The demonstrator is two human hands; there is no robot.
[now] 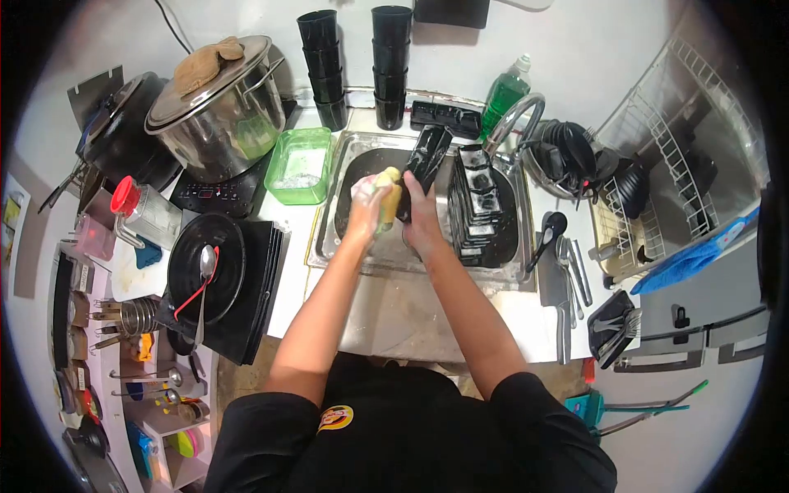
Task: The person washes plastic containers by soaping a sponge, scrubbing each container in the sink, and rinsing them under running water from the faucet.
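My left hand [367, 205], with foam on its fingers, is closed around a yellow sponge [389, 195] over the left sink basin. My right hand [422, 220] grips a long black sectioned dish [429, 154], tilted with its far end up. The sponge is close beside the dish; whether they touch is hard to tell. Several similar black dishes [478, 193] stand stacked in the right basin of the steel sink [378, 261]. Left of the sink sits a green tub [298, 168] with suds in it.
Black cup stacks [389, 66], a black dish [446, 120] and a green soap bottle [503, 94] line the back. The curved faucet [526, 103] rises behind the right basin. A large pot [218, 115] and plates [205, 255] stand left; cutlery [575, 271] lies right.
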